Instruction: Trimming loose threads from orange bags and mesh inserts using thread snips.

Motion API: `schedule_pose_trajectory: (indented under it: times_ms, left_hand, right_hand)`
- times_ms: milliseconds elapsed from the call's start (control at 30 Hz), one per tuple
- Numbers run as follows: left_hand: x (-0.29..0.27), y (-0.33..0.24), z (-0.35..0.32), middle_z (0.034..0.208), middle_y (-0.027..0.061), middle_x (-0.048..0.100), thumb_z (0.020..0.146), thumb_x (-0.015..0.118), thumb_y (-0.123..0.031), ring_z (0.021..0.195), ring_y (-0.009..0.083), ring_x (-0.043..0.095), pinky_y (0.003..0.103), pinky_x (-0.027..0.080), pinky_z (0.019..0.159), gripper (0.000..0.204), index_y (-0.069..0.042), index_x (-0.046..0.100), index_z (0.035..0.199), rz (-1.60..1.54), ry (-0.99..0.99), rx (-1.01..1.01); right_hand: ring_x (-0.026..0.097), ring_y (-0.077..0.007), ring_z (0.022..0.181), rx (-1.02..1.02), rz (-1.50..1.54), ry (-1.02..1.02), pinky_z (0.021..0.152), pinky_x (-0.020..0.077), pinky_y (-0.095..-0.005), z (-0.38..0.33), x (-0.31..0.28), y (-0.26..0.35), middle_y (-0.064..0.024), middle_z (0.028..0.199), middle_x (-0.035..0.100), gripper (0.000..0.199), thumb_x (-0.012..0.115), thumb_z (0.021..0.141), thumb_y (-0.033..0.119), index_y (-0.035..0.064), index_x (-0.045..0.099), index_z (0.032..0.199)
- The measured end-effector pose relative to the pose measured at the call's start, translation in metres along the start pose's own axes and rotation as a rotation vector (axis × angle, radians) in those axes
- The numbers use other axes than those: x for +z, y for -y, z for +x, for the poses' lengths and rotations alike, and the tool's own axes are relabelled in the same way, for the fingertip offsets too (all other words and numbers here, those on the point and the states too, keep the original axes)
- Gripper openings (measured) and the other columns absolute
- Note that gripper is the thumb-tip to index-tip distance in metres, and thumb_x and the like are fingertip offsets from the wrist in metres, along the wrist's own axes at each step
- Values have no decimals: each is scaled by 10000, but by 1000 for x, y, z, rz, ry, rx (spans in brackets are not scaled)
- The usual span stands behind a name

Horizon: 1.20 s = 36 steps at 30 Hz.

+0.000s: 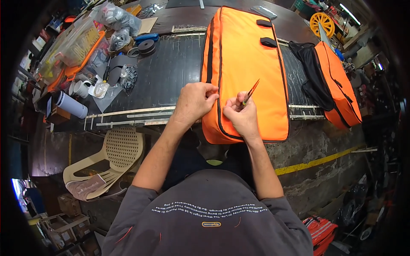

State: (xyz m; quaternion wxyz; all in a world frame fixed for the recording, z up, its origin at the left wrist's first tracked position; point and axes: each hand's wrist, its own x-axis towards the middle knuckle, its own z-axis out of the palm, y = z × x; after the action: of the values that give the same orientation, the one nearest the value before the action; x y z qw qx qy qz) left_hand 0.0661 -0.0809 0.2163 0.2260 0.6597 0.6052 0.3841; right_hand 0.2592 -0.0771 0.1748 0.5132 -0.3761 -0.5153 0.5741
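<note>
The orange bag lies flat under my fingers, its long axis running away from me across the worktop, its near end jutting past the edge. Both hands are at that near end, so most of its length stretches ahead of my fingers. My left hand is the nearer to the dark piping along its left side, fingertips drawn close together there; I cannot tell whether they pinch anything. My right hand, over the top face, holds a slender pointed tool, tips aimed forward and rightward.
</note>
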Motion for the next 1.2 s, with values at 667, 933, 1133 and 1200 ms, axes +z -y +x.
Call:
schedule_pose_trajectory:
  times_ms: [667,933,1133,1200]
  left_hand:
    - [7,45,24,790,-81,625,1099,708,-276,579,21,512,199,395,542,201,-104,716,994,-827,363,-370]
    - [11,45,17,776,-82,615,1110,680,-251,592,17,514,207,421,562,184,-100,705,1009,-946,321,-331]
    - [14,47,14,780,-84,604,1119,675,-247,604,25,499,222,412,585,187,-88,714,1030,-903,301,-296]
    - [14,48,13,783,-83,609,1120,674,-243,605,27,501,222,414,586,185,-87,716,1030,-904,298,-288]
  right_hand:
    - [787,-321,848,-581,-1062,46,758,615,-443,3,-18,77,-132,906,789,232,790,1010,239,30,769,1109]
    - [764,-324,779,-627,-1298,197,726,610,-432,17,-2,89,-140,864,773,187,829,949,208,36,786,1008]
    - [760,-356,784,-630,-1431,252,709,613,-473,22,11,89,-151,819,741,193,792,954,216,41,731,900]
    - [761,-369,791,-629,-1457,267,704,621,-487,21,16,91,-157,812,736,206,773,957,215,38,705,876]
